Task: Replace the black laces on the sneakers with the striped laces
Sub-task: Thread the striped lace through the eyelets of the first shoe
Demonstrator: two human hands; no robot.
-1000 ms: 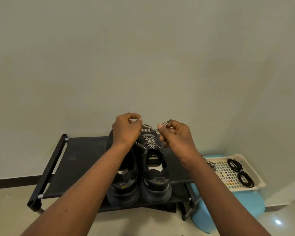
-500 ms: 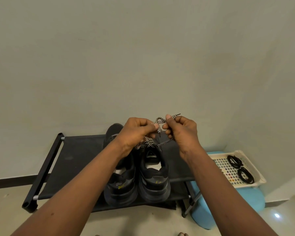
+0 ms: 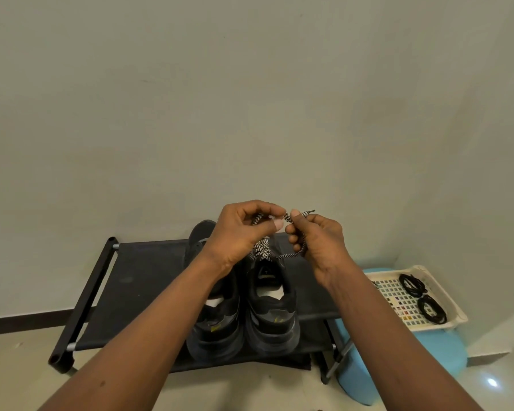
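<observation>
two bare arms come up from 6 o'clock, the left arm [image 3: 137,336] and the right arm [image 3: 398,345]. the bottom edge cuts them both off. the pale floor [image 3: 18,369] lies under them. a blue stool [image 3: 380,378] sits at 4 o'clock, partly hidden behind the right arm.

in the middle a black shoe rack [image 3: 149,277] stands on the floor. two black sneakers sit side by side on its top shelf, heels toward the camera. the right sneaker [image 3: 272,312] shows well. the left sneaker [image 3: 217,330] is mostly covered by the left arm, so its laces cannot be seen.

just past the heels, the striped lace [image 3: 261,252] crosses the top of the right sneaker and runs up into both hands. the left hand [image 3: 238,232] pinches one part between thumb and fingers. the right hand [image 3: 318,241] has its fingers curled round the other end, and the dark tip pokes out toward 2 o'clock. a loop hangs from the right hand down to the shoe. the hands hide the front of the shoe, so how far it is laced cannot be told. a dark round shape at 9 o'clock of the left hand is too hidden to name.

at 3 o'clock a white tray [image 3: 433,327] rests on the stool, with two coils of black laces [image 3: 413,284] in it. a tiny striped bit at its left edge is hard to make out. a plain wall [image 3: 250,99] fills the far side.
</observation>
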